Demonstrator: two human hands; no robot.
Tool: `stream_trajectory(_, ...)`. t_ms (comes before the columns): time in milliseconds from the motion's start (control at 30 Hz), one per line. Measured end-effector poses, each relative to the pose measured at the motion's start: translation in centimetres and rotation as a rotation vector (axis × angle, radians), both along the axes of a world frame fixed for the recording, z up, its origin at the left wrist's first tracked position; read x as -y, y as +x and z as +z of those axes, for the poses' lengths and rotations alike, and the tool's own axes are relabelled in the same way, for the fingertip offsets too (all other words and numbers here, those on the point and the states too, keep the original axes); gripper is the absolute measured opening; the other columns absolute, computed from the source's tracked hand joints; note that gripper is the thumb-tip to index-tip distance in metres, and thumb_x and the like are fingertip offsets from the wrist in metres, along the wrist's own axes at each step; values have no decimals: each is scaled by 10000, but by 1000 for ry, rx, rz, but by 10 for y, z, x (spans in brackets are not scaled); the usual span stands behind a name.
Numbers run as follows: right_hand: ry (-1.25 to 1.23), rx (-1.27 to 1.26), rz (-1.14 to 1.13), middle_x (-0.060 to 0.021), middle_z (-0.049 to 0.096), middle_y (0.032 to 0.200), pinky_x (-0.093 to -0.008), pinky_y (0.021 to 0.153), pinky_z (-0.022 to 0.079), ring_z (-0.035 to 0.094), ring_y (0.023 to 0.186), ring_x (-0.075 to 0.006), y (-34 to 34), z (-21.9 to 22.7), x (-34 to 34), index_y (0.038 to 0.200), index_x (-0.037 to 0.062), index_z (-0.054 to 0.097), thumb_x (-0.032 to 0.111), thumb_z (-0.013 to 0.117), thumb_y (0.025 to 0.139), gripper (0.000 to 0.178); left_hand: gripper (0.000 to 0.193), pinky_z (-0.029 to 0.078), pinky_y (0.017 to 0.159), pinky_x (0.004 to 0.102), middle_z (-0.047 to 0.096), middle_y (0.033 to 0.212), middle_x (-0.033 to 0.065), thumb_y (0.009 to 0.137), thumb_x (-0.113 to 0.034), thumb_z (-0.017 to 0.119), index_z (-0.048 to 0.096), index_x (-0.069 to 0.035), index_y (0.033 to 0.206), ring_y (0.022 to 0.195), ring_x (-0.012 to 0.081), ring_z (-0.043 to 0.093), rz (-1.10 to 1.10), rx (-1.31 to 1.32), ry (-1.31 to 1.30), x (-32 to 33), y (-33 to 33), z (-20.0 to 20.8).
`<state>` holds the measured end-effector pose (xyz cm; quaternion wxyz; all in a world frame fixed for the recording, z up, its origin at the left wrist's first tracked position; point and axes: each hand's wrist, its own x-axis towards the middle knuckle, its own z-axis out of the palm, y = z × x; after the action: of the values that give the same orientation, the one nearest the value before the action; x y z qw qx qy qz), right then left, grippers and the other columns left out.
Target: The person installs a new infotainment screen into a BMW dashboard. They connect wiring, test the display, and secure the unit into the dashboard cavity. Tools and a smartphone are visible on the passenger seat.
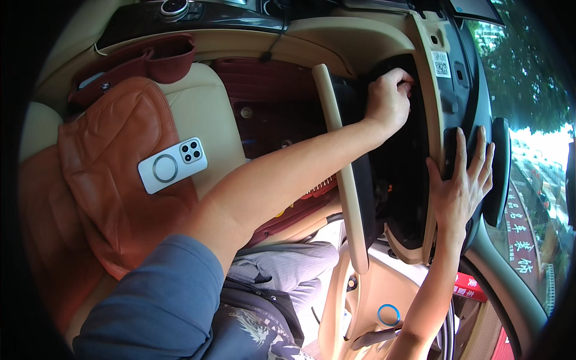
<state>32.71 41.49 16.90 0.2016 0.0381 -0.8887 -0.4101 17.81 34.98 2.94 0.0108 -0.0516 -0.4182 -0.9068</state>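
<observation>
My left arm reaches across the seat and over the beige-edged glove box lid (329, 99), which hangs open. My left hand (387, 103) is inside the dark glove box opening (399, 162), near its upper end. Its fingers are curled together; whatever they may grip is too small or hidden to make out. My right hand (459, 192) lies spread on the dashboard (459, 90), its thumb by the beige trim along the opening and its fingers on the dark top. Small orange spots show deep inside the opening.
A white phone (173, 165) lies face down on a brown leather cover (114, 156) over the beige seat. Dark red floor mats (264, 90) line the footwell. The beige car door (372, 294) is at the bottom, the windscreen (528, 120) at right, the console knob (174, 7) at top left.
</observation>
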Motion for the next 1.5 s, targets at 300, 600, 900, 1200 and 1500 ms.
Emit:
stream_trajectory(300,-5,-6,4,-85,362,1648,-562,1151,322,328,1510,-402,1,2,-5,1485,253,543,321,852,809,746,143,536,506,315,696,774,113,974,-2,610,697,20,1085,574,170,677,-106,66,72,2,3,1)
stream_trajectory(600,-45,-47,62,-60,402,1617,-589,1116,355,375,1474,-388,1,1,-12,1441,269,583,344,838,808,687,134,593,528,297,752,821,160,938,34,643,714,67,1046,590,181,712,-69,-57,-26,2,-5,-7)
stream_trajectory(900,-75,-71,108,-53,410,1616,-544,1141,323,402,1460,-371,4,3,-9,1437,293,587,359,838,817,672,186,624,630,304,743,962,200,950,-14,690,642,120,1070,742,249,754,-168,-30,11,8,-21,-16)
stream_trajectory(1200,-104,-20,86,-178,463,1521,-626,1076,371,414,1396,-465,10,17,0,1343,145,644,300,806,801,587,152,302,435,191,591,850,70,1043,-136,625,612,7,1093,604,98,472,-528,212,261,21,-31,-13)
stream_trajectory(1500,-124,-19,99,-183,466,1522,-629,1068,376,422,1389,-465,13,17,-2,1340,137,644,295,803,805,580,176,257,375,207,537,742,14,1071,-220,577,589,-44,1070,489,77,396,-659,235,184,28,-40,-11)
